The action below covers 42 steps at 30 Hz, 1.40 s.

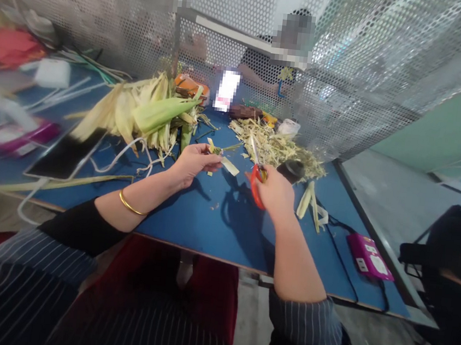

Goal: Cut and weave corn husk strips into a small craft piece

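Over the blue table, my left hand (195, 164) pinches a small piece of corn husk (230, 166), its pale strip sticking out to the right of the fingertips. A thin green stem also shows above those fingers. My right hand (276, 193) is wrapped round the red handles of a pair of scissors (257, 189). The blades point up and away, a short gap from the husk piece; whether they are parted is hard to make out. Behind the left hand lies a heap of whole corn husks (138, 110). A pile of cut husk scraps (274, 144) spreads beyond the scissors.
A dark tablet-like device (65, 152) with a white cable lies at left. A dark round object (291, 170) sits beside the scraps. At right are loose husk strips (305, 200) and a purple box (370, 257) with black cords. A perforated metal screen (227, 46) borders the back.
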{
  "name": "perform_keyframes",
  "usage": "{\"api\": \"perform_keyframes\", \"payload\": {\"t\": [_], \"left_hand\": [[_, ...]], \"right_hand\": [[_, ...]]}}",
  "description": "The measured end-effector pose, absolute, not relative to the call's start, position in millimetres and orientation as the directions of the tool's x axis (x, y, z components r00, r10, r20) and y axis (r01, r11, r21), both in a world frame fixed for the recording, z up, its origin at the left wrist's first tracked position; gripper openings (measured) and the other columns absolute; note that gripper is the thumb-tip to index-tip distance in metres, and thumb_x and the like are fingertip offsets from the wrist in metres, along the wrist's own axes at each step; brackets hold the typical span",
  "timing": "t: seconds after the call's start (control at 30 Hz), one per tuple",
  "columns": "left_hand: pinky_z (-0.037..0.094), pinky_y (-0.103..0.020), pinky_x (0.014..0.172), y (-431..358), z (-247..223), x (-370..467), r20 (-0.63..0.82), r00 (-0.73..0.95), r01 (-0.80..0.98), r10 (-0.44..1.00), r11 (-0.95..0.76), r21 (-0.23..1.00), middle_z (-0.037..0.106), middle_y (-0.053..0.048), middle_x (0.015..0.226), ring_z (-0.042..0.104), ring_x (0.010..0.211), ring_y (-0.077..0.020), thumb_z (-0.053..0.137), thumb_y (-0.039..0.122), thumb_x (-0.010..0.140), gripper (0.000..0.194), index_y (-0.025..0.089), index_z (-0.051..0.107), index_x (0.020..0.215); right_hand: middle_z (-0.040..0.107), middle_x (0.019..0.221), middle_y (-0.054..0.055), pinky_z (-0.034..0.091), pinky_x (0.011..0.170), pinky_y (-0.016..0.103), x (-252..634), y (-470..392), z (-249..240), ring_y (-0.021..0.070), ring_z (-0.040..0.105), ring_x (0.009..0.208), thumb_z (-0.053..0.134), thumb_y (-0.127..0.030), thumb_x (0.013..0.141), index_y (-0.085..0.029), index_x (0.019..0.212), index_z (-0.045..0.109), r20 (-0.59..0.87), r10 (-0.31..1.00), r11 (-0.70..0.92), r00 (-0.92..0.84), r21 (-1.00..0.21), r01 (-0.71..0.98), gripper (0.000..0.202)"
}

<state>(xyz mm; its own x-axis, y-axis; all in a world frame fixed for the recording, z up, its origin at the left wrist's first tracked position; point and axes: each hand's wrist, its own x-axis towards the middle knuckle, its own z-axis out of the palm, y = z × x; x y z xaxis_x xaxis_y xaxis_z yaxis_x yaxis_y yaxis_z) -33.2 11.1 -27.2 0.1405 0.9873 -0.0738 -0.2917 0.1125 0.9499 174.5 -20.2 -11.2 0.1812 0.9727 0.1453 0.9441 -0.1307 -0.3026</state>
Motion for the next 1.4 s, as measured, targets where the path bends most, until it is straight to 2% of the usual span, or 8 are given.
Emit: {"api": "perform_keyframes", "payload": {"t": [0.1, 0.17, 0.27, 0.37, 0.5, 0.8, 1.1, 1.4], "left_hand": [[0.052, -0.024, 0.064, 12, -26, -34, -0.050, 0.148, -0.266, 0.988, 0.089, 0.960, 0.066, -0.002, 0.073, 0.065, 0.064, -0.0112, 0.075, 0.016, 0.066, 0.019, 0.011, 0.060, 0.078], [0.051, -0.023, 0.062, 12, -25, -34, -0.026, 0.145, -0.234, 0.989, 0.060, 0.970, 0.066, -0.002, 0.072, 0.065, 0.064, -0.0108, 0.073, 0.015, 0.067, 0.017, 0.012, 0.060, 0.078], [0.048, -0.021, 0.058, 11, -27, -31, 0.044, 0.165, -0.172, 0.985, -0.016, 0.985, 0.064, -0.001, 0.070, 0.063, 0.063, -0.0102, 0.070, 0.014, 0.067, 0.018, 0.012, 0.061, 0.083], [0.047, -0.020, 0.058, 10, -31, -28, 0.126, 0.239, -0.093, 0.963, -0.107, 0.990, 0.064, 0.001, 0.070, 0.060, 0.061, -0.0084, 0.069, 0.014, 0.068, 0.024, 0.013, 0.062, 0.091], [0.049, -0.023, 0.066, 8, -35, -24, 0.148, 0.345, -0.038, 0.927, -0.143, 0.989, 0.065, 0.001, 0.073, 0.060, 0.063, -0.0082, 0.067, 0.013, 0.067, 0.028, 0.013, 0.062, 0.095], [0.050, -0.022, 0.064, 5, -34, -22, 0.049, 0.387, -0.081, 0.921, -0.018, 0.997, 0.065, 0.002, 0.069, 0.059, 0.059, -0.0072, 0.066, 0.008, 0.065, 0.029, 0.012, 0.062, 0.094], [0.052, -0.023, 0.066, 5, -37, -22, -0.009, 0.383, -0.123, 0.924, 0.061, 0.991, 0.067, 0.000, 0.070, 0.061, 0.061, -0.0075, 0.069, 0.008, 0.065, 0.029, 0.011, 0.063, 0.093], [0.052, -0.025, 0.065, 11, -34, -27, 0.002, 0.253, -0.210, 0.968, 0.053, 0.976, 0.065, 0.000, 0.071, 0.060, 0.058, -0.0080, 0.073, 0.012, 0.064, 0.022, 0.012, 0.063, 0.083]], "right_hand": [[0.068, 0.094, 0.014, 0.047, 0.070, 0.038, 171, -24, -12, 0.0301, 0.066, 0.087, 0.060, -0.046, 0.077, -0.019, 0.112, 0.063, 0.148, 0.982, -0.110, 0.121, -0.082, 0.991, 0.044], [0.067, 0.103, 0.016, 0.047, 0.074, 0.038, 171, -24, -14, 0.0302, 0.065, 0.092, 0.062, -0.041, 0.076, -0.018, 0.108, 0.067, 0.156, 0.988, -0.010, 0.022, -0.076, 0.997, 0.039], [0.068, 0.106, 0.012, 0.047, 0.082, 0.036, 169, -22, -18, 0.0253, 0.063, 0.096, 0.057, -0.035, 0.082, -0.019, 0.097, 0.072, 0.299, 0.951, 0.197, -0.081, -0.382, 0.903, 0.027], [0.071, 0.089, 0.006, 0.048, 0.077, 0.032, 160, -20, -22, 0.0192, 0.064, 0.081, 0.061, -0.036, 0.079, -0.019, 0.088, 0.072, 0.294, 0.955, 0.263, -0.037, -0.783, 0.563, 0.023], [0.068, 0.073, 0.001, 0.046, 0.067, 0.028, 147, -18, -30, 0.0143, 0.059, 0.066, 0.074, -0.035, 0.066, -0.018, 0.080, 0.069, 0.156, 0.987, 0.162, -0.044, -0.948, 0.275, 0.024], [0.066, 0.072, 0.001, 0.046, 0.070, 0.030, 147, -15, -39, 0.0139, 0.057, 0.067, 0.076, -0.036, 0.064, -0.018, 0.075, 0.065, 0.128, 0.987, 0.143, -0.092, -0.974, 0.176, 0.024], [0.063, 0.070, 0.000, 0.042, 0.065, 0.028, 149, -9, -48, 0.0137, 0.053, 0.065, 0.067, -0.040, 0.073, -0.017, 0.078, 0.063, 0.183, 0.974, 0.219, -0.136, -0.914, 0.342, 0.023], [0.052, 0.066, -0.003, 0.038, 0.064, 0.026, 151, -20, -27, 0.0107, 0.044, 0.062, 0.060, -0.031, 0.079, -0.019, 0.073, 0.056, 0.254, 0.952, 0.295, -0.169, -0.907, 0.300, 0.014]]}}
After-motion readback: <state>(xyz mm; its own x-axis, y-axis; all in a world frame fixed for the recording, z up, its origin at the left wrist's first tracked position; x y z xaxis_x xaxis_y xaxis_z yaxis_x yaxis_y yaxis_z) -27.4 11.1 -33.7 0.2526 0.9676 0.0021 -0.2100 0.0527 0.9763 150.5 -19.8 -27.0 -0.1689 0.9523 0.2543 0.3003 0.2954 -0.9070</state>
